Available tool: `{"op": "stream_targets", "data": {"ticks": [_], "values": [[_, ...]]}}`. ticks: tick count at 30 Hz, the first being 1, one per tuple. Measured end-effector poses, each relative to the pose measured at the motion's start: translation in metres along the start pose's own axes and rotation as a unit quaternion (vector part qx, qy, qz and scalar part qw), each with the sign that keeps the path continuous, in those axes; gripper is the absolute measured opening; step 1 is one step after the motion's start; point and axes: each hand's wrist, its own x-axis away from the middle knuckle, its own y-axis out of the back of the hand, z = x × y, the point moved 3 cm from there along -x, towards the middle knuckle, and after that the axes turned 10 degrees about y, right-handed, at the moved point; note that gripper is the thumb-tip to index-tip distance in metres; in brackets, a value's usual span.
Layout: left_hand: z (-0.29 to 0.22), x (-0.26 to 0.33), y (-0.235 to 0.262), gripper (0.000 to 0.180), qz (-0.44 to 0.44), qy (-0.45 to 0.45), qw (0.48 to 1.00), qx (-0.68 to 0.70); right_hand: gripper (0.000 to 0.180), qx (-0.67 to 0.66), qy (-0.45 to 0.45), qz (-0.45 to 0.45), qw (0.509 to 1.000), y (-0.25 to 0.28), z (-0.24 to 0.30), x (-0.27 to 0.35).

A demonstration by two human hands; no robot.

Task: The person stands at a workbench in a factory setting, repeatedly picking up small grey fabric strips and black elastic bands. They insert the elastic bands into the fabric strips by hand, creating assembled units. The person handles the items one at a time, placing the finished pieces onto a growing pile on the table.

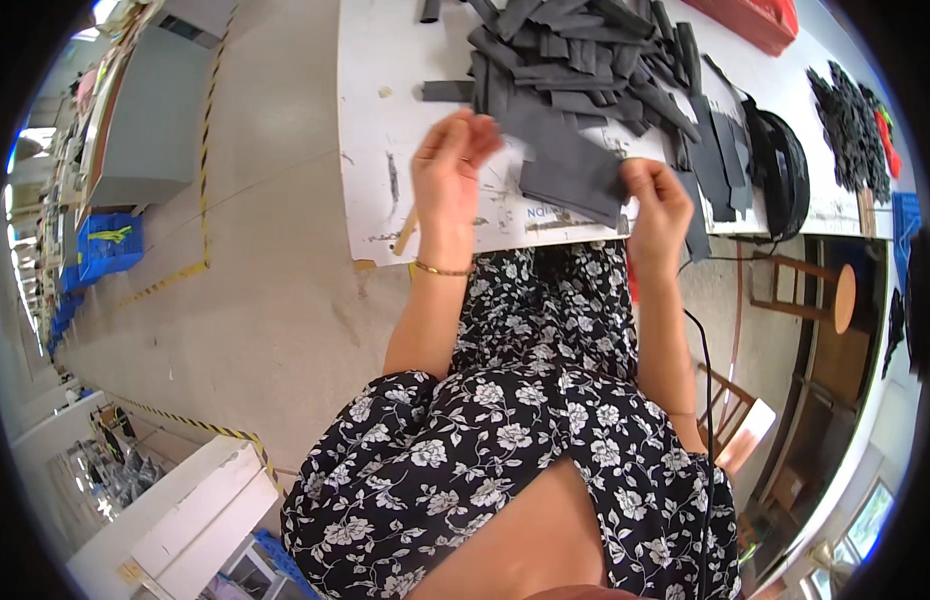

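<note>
I hold a dark grey rectangular piece of fabric (565,160) between both hands, just above the near edge of a white worktable (385,120). My left hand (450,165) pinches its left end; a thin gold bracelet sits on that wrist. My right hand (657,205) grips the right end, where a second layer of the grey fabric hangs below. Right behind the held piece lies a heap of several similar grey strips (575,55).
A black roll of strap (785,170) and a pile of small black parts (850,125) lie on the table's right side, a red item (750,20) at the far edge. A wooden stool (825,295) stands at right, blue crates (110,245) at left, a white table (185,510) lower left.
</note>
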Motion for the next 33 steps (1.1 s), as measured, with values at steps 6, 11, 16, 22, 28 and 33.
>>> {"op": "stream_targets", "data": {"ticks": [6, 11, 16, 22, 28, 33], "values": [[-0.014, -0.035, 0.024, 0.019, -0.143, -0.082, 0.960, -0.225, 0.019, 0.019, -0.119, 0.009, 0.993, 0.052, -0.049, 0.000], [-0.001, -0.061, 0.035, 0.017, -0.173, -0.091, 0.910, -0.365, 0.019, 0.235, -0.064, 0.101, 0.965, 0.027, -0.076, 0.014], [0.032, -0.037, 0.009, 0.030, 0.034, -0.050, 0.824, -0.564, 0.040, 0.438, 0.183, 0.159, 0.866, 0.010, -0.058, 0.018], [0.060, 0.022, 0.000, 0.055, 0.165, -0.119, 0.639, -0.742, 0.043, 0.467, 0.208, 0.205, 0.835, 0.007, -0.052, 0.034], [0.066, 0.020, 0.005, 0.051, 0.154, -0.148, 0.648, -0.731, 0.043, 0.467, 0.225, 0.203, 0.831, 0.012, -0.060, 0.036], [0.069, 0.016, -0.001, 0.052, 0.183, -0.143, 0.645, -0.728, 0.044, 0.468, 0.239, 0.150, 0.838, -0.001, -0.052, 0.024]]}}
